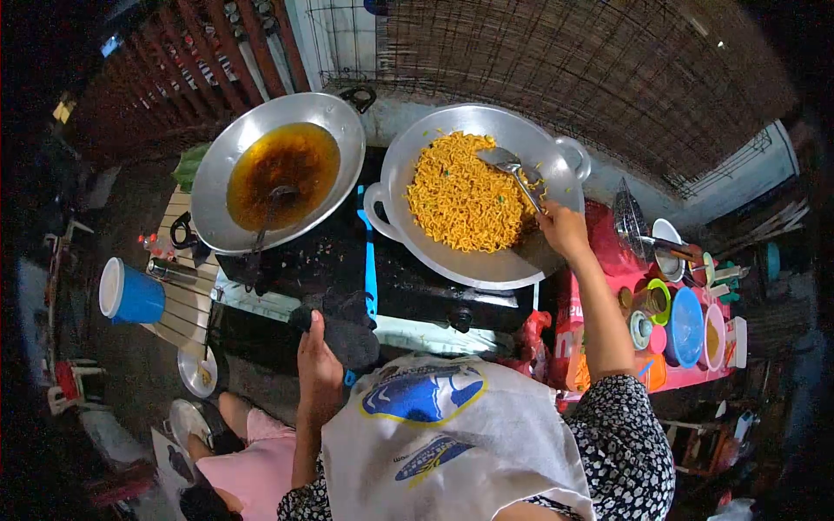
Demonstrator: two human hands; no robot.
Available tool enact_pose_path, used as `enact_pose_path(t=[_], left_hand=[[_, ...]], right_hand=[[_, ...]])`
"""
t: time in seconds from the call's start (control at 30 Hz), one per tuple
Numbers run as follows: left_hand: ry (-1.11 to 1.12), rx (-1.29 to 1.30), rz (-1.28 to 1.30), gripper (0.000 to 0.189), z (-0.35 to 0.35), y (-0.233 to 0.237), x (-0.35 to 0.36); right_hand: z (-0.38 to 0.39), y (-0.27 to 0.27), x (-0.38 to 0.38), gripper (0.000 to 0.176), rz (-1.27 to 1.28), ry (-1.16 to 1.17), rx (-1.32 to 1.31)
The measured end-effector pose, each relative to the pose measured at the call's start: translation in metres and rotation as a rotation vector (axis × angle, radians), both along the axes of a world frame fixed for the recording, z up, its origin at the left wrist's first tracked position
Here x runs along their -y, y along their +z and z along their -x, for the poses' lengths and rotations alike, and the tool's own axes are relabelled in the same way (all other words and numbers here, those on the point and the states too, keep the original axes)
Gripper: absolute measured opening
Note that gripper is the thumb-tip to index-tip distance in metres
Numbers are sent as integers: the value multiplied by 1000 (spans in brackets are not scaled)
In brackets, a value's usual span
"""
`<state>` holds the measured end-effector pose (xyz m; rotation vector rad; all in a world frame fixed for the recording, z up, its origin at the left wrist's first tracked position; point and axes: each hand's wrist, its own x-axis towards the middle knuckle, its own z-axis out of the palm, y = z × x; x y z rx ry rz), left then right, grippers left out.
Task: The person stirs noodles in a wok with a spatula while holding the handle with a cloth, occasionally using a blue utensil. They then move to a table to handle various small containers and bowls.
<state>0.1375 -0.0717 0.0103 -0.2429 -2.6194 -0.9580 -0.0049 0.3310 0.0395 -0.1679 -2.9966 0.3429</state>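
My right hand [565, 230] is closed around the handle of a metal spatula [501, 160]. The spatula's blade rests on a heap of yellow-brown fried noodles [465, 195] with green flecks, inside a large aluminium wok [473, 271]. My left hand [319, 369], thumb upward, grips a dark grey cloth [346, 337] in front of the stove. To the left, a second wok [213, 187] holds brown-gold oil [291, 165], and a dark ladle or spatula [276, 198] stands in it.
Both woks sit on a black stove [417, 291]. On the right, a pink-covered table [565, 321] bears several bowls, a blue basin [686, 326] and a wire strainer [627, 213]. A blue bucket [139, 295] stands left. A person in pink [252, 469] sits at lower left.
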Motion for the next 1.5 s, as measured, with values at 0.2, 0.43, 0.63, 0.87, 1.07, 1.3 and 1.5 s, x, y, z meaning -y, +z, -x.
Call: enact_pose_path(t=[0.2, 0.43, 0.63, 0.87, 1.07, 1.3, 1.5], left_hand=[[59, 195, 22, 45, -7, 6, 0], [129, 275, -36, 41, -7, 16, 0], [188, 299, -114, 38, -6, 18, -4], [126, 52, -100, 44, -4, -7, 2], [117, 91, -123, 35, -3, -1, -8], [101, 506, -1308, 31, 8, 14, -27], [263, 500, -1287, 31, -3, -18, -13]], right_hand=[[16, 1, 20, 14, -45, 103, -255], [45, -6, 61, 17, -103, 105, -246], [56, -18, 62, 21, -197, 107, -288], [47, 14, 59, 17, -16, 70, -287], [44, 17, 50, 15, 391, 17, -187], [46, 1, 44, 20, -80, 130, -89], [47, -3, 63, 21, -217, 201, -50]])
